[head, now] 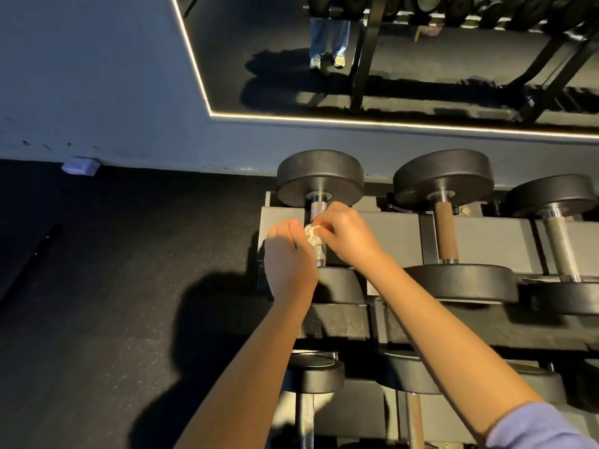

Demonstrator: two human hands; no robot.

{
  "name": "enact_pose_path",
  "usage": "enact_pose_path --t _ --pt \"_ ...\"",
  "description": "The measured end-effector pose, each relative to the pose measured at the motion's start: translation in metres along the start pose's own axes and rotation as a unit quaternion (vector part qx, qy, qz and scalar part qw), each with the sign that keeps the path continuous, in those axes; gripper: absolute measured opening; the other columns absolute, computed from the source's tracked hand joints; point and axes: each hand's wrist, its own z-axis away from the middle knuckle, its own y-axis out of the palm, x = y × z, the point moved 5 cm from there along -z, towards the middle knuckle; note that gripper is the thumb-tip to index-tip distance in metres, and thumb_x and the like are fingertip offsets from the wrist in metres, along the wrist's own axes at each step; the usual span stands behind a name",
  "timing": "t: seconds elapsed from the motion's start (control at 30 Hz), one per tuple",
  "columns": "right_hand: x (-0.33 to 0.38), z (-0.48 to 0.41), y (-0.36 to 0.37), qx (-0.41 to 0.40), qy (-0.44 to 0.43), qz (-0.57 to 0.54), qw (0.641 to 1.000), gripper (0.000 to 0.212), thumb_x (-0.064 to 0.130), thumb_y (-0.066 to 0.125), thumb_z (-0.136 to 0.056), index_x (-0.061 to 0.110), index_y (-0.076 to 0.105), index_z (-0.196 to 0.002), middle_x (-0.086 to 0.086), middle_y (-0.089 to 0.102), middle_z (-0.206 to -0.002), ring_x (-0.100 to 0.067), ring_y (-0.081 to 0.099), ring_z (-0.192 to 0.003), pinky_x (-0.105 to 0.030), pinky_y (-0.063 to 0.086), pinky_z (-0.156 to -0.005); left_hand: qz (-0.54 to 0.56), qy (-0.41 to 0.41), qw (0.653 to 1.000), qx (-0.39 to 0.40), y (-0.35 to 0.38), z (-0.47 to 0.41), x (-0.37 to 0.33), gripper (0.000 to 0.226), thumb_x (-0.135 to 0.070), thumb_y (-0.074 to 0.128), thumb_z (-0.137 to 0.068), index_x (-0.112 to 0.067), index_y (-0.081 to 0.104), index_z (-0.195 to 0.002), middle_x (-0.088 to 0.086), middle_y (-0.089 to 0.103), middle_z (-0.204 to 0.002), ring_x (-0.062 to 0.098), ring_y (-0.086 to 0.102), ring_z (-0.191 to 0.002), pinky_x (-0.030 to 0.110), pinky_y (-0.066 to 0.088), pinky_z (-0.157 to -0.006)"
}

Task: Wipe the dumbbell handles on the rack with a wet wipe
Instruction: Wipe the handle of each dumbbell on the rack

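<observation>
Head view: your right hand [343, 234] pinched the wet wipe [311, 235] onto the leftmost dumbbell handle [318, 209] at the left end of the rack [389, 228]; the handle ran lengthwise away from you. Your left hand [290, 251], curled, lay just beside the wet wipe; whether it grasped anything was hidden behind its knuckles.

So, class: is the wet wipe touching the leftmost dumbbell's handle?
Touching. The head view shows the wet wipe pressed against the handle, right hand pinching it.
</observation>
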Motion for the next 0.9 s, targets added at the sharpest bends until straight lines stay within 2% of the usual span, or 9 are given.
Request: enact_pose_path --t 0.07,0.17,0.23,0.33,0.5,0.63,0.73,0.83,0.9 --pt "-0.001 0.006 0.002 0.021 0.003 -0.012 1.0 0.016 0.005 0.063 -0.085 0.004 0.074 -0.096 -0.014 0.06 -0.095 -0.028 0.058 -0.086 -0.033 0.045 -0.076 -0.009 0.048 0.998 -0.047 -0.004 -0.002 -0.001 0.017 -0.006 0.041 -0.097 -0.006 0.058 -0.096 0.008 0.056 -0.09 0.014 0.044 -0.082 0.015 0.027 -0.067" --pt "-0.01 0.019 -0.001 0.072 0.02 0.001 0.997 0.016 0.004 0.061 -0.086 0.004 0.073 -0.096 -0.012 0.065 -0.098 -0.026 0.059 -0.093 -0.026 0.042 -0.08 -0.062 0.109 0.989 -0.081 -0.006 0.001 -0.008 0.018 0.002 0.043 -0.092 0.0 0.06 -0.098 0.015 0.06 -0.096 0.026 0.052 -0.088 0.015 0.025 -0.072" --pt "-0.02 0.027 -0.015 0.014 0.052 0.008 0.999 0.015 0.006 0.059 -0.088 0.005 0.071 -0.097 -0.01 0.062 -0.099 -0.022 0.057 -0.091 -0.028 0.043 -0.081 -0.06 0.116 0.988 -0.077 -0.007 0.0 -0.013 0.021 -0.005 0.04 -0.095 0.0 0.06 -0.097 0.016 0.06 -0.095 0.03 0.054 -0.091 0.026 0.033 -0.076" --pt "-0.036 0.047 -0.041 -0.097 0.099 -0.039 0.99 0.013 0.008 0.059 -0.09 0.006 0.07 -0.097 -0.006 0.059 -0.094 -0.014 0.053 -0.084 -0.023 0.04 -0.076 -0.072 0.118 0.989 -0.042 -0.007 -0.001 -0.02 0.028 -0.015 0.035 -0.098 -0.001 0.06 -0.098 0.015 0.06 -0.098 0.03 0.054 -0.096 0.033 0.038 -0.082" --pt "-0.06 0.089 -0.075 -0.181 0.119 -0.027 0.976 0.008 0.005 0.061 -0.089 0.004 0.068 -0.092 0.004 0.053 -0.088 -0.011 0.05 -0.083 -0.024 0.042 -0.081 -0.138 0.158 0.977 0.036 -0.002 0.01 -0.037 0.03 -0.021 0.037 -0.102 -0.003 0.06 -0.107 0.009 0.057 -0.097 0.025 0.056 -0.096 0.038 0.044 -0.088" --pt "-0.081 0.103 -0.101 -0.207 0.122 -0.007 0.971 0.008 0.005 0.061 -0.089 0.004 0.068 -0.092 0.0 0.054 -0.091 -0.011 0.05 -0.082 -0.015 0.035 -0.076 -0.211 0.186 0.958 0.053 0.011 0.011 -0.045 0.035 -0.026 0.035 -0.103 -0.002 0.061 -0.109 0.014 0.062 -0.1 0.025 0.058 -0.092 0.036 0.046 -0.084" --pt "-0.111 0.104 -0.122 -0.22 0.163 0.007 0.962 0.011 0.009 0.06 -0.09 0.004 0.069 -0.094 -0.007 0.058 -0.092 -0.017 0.054 -0.083 -0.021 0.036 -0.072 -0.275 0.215 0.935 0.06 0.03 0.013 -0.048 0.044 -0.035 0.028 -0.102 -0.008 0.062 -0.102 0.009 0.062 -0.094 0.02 0.058 -0.085 0.034 0.048 -0.079" --pt "-0.145 0.102 -0.137 -0.218 0.217 0.013 0.951 0.013 0.013 0.059 -0.09 0.007 0.069 -0.096 -0.008 0.06 -0.095 -0.012 0.049 -0.081 -0.018 0.032 -0.062 -0.311 0.261 0.908 0.109 0.063 0.024 -0.058 0.066 -0.043 0.0 -0.093 -0.013 0.057 -0.109 0.005 0.058 -0.104 0.021 0.052 -0.094 0.034 0.043 -0.08" --pt "-0.162 0.092 -0.141 -0.21 0.232 0.003 0.95 0.014 0.013 0.059 -0.09 0.007 0.07 -0.097 -0.009 0.063 -0.098 -0.011 0.049 -0.079 -0.016 0.03 -0.059 -0.327 0.278 0.894 0.128 0.081 0.023 -0.062 0.063 -0.044 0.005 -0.094 -0.013 0.056 -0.114 0.005 0.056 -0.11 0.024 0.051 -0.101 0.037 0.041 -0.084"
